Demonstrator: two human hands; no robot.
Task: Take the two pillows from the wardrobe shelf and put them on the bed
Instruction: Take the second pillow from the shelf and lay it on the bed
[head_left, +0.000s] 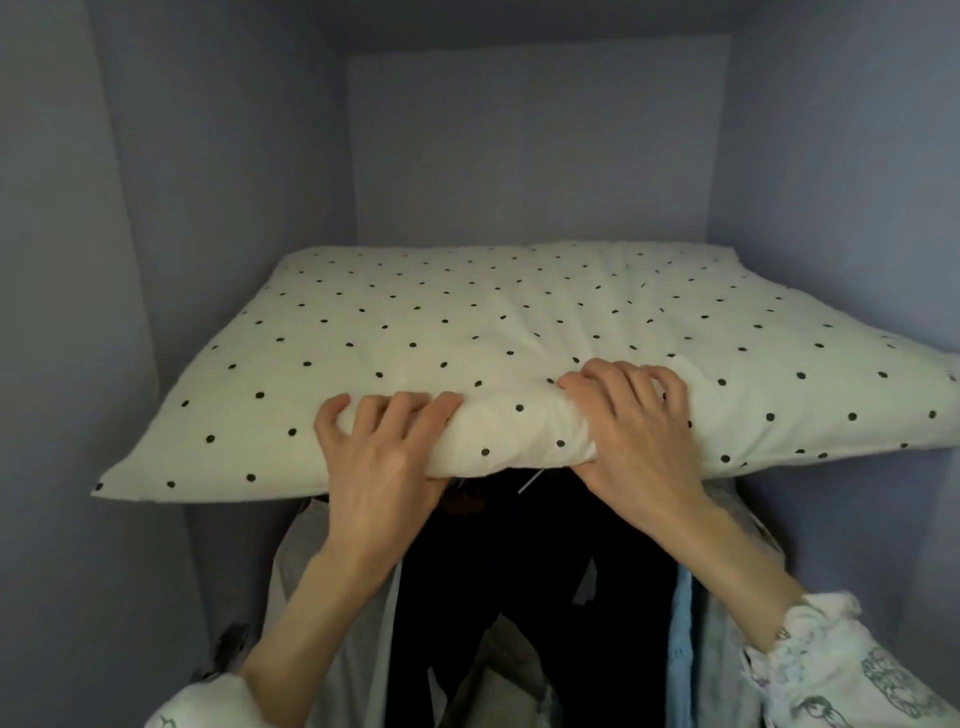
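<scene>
Both hands are clamped on the pillow's near edge. The left hand (382, 457) has its fingers curled over the top of the fabric with the thumb tucked under, and the right hand (641, 441) does the same just beside it, so a roll of stuffing bunches up between the two grips.

The pillow (493, 332), white with black dots, lies flat on the wardrobe shelf, its front edge hanging out past the shelf's front. Its long axis runs left to right across the shelf, and both hands sit near the middle of that front edge, the right one a touch further in. Only one pillow shows here; whether a second lies under it I cannot tell.

The pull looks like it has to come straight back toward the person. The pillow's right corner sits touching or nearly touching the wardrobe's right wall (841, 156), while the left corner stands a little clear of the left wall (78, 208). Above there is plenty of open room. Below the front edge hang dark clothes (498, 571), which the pillow could brush on its way out.
</scene>
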